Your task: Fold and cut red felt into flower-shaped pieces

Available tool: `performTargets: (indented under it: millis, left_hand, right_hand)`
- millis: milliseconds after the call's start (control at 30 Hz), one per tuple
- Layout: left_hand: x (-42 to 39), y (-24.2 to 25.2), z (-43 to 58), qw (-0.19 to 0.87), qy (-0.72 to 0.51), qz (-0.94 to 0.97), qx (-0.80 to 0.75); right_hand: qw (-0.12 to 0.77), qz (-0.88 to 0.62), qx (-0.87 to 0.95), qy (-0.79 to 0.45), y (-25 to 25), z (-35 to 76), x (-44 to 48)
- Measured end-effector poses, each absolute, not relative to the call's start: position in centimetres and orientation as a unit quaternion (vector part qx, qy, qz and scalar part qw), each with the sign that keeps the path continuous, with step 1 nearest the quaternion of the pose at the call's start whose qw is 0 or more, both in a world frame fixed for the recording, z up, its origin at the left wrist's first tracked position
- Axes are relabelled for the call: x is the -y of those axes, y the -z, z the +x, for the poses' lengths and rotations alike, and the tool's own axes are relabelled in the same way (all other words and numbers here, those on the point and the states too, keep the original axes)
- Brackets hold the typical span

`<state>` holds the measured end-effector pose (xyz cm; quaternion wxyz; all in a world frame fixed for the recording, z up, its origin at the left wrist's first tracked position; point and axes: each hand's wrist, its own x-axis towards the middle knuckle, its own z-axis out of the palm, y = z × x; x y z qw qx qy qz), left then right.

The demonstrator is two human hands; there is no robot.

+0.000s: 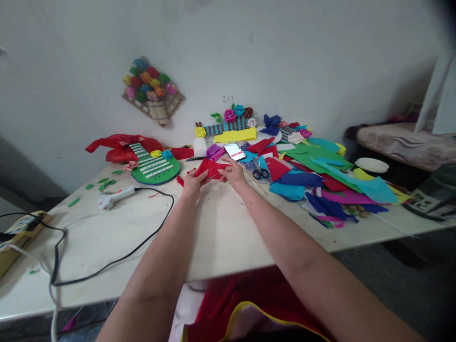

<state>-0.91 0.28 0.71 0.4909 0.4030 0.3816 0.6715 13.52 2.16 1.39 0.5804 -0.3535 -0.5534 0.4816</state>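
Observation:
A piece of red craft paper (pixel 210 167) is stretched between my two hands above the middle of the table. My left hand (pixel 194 184) pinches its left end, thumb on top. At its right end, the fingers of my right hand (pixel 232 174) are closed on it. Just beyond lies a phone (pixel 235 152) with a lit screen. Black-handled scissors (pixel 261 174) rest to the right of my right hand. More red scraps (pixel 180 181) lie beside my left hand.
A glue gun (pixel 116 197) with a black cord lies at left, near a green guitar-shaped craft (pixel 156 168) and cut green leaves (pixel 103 183). A yellow power strip (pixel 21 240) sits at the left edge. Coloured paper (pixel 331 166) heaps up at right, near a white bowl (pixel 371 165).

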Motion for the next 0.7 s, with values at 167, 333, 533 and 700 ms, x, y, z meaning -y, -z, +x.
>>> performTargets:
  millis: [167,333,533,700]
  left_hand:
    - [-0.3,-0.8,-1.1,0.484,-0.673,0.406,-0.385]
    - [-0.6,-0.6,-1.2,0.481,-0.677,0.405,-0.381]
    - [-0.6,-0.5,-1.0,0.491,-0.667,0.423,-0.367]
    - [-0.4,-0.6,-0.8,0.495,-0.652,0.441,-0.369]
  right_hand:
    - [0.572,-0.343,0.512,-0.541,-1.5,14.6,-2.5]
    - [0.505,-0.314,0.491,-0.636,-1.3,15.0,-2.7]
    - [0.464,-0.323,0.509,-0.649,-1.0,13.7,-1.7]
    - [0.526,-0.385,0.457,-0.605,-0.9,12.6,-1.5]
